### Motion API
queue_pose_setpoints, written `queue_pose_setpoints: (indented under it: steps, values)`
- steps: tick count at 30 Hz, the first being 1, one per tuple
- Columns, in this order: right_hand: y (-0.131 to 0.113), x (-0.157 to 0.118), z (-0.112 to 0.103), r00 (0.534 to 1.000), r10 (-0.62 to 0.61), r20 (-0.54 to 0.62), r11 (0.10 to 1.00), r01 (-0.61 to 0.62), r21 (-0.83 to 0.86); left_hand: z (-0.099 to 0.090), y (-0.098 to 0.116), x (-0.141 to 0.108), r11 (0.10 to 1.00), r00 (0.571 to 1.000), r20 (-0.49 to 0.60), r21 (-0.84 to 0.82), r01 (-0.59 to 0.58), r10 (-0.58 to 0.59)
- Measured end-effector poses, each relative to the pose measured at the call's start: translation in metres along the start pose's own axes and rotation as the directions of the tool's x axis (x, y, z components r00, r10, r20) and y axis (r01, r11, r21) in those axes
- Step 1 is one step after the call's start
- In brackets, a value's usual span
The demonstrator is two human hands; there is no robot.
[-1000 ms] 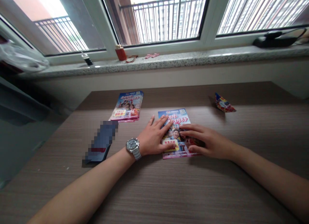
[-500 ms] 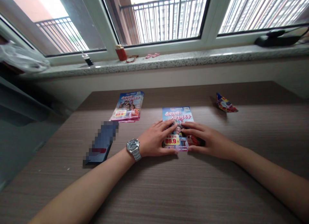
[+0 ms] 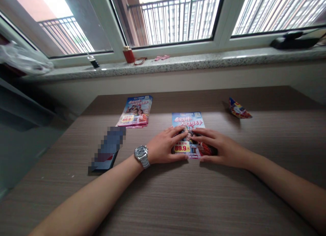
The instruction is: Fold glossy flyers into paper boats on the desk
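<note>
A colourful flyer (image 3: 187,120) with a yellow price label lies flat on the brown table (image 3: 163,195). My left hand (image 3: 166,146), with a silver watch on its wrist, rests over the flyer's left side, fingers spread. On the right side of the same flyer lies my right hand (image 3: 216,147), its fingers apart too. Neither hand grips anything. A stack of similar flyers (image 3: 136,112) sits at the back left of the table. Toward the back right stands a small folded paper piece (image 3: 238,109) in the same bright colours.
A dark, partly pixelated phone-like object (image 3: 107,151) lies left of my left wrist. On the stone windowsill (image 3: 198,61) are a red lighter-like item (image 3: 128,55), pink pieces (image 3: 162,57), a small dark bottle (image 3: 93,61) and a black object (image 3: 294,41).
</note>
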State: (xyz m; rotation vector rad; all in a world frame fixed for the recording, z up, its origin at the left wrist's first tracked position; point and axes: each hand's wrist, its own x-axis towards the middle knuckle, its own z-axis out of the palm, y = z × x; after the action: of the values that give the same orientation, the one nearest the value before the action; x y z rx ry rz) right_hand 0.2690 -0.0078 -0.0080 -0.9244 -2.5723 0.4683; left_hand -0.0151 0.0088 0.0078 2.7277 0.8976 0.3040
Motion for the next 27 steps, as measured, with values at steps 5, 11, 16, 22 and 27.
queue_pose_setpoints:
  steps: [5,11,16,22,27]
  values:
    - [-0.0005,0.0002,-0.0003,1.0,-0.011,-0.006,1.0,0.011,-0.009,0.002,-0.0022,-0.0002,1.0,0.999,-0.034,-0.024,0.0,-0.001]
    - [-0.0021,0.0007,-0.0005,0.999,-0.018,-0.05,1.0,0.019,0.024,0.002,-0.0044,0.0005,0.996,0.997,-0.074,-0.088,-0.006,0.0]
    - [-0.0002,-0.0007,-0.0008,0.993,0.0,-0.121,0.995,0.013,0.103,-0.0033,-0.0026,0.0006,0.99,0.995,-0.094,-0.14,-0.027,0.014]
    - [0.0002,-0.004,-0.0013,0.97,0.135,-0.2,0.985,-0.109,0.135,-0.006,0.0003,-0.0002,0.988,0.994,-0.094,-0.138,-0.073,0.061]
    - [-0.0055,-0.0031,-0.0019,0.951,0.216,-0.222,0.972,-0.189,0.139,-0.0022,0.0008,0.0014,0.986,0.989,-0.146,-0.161,-0.047,0.023]
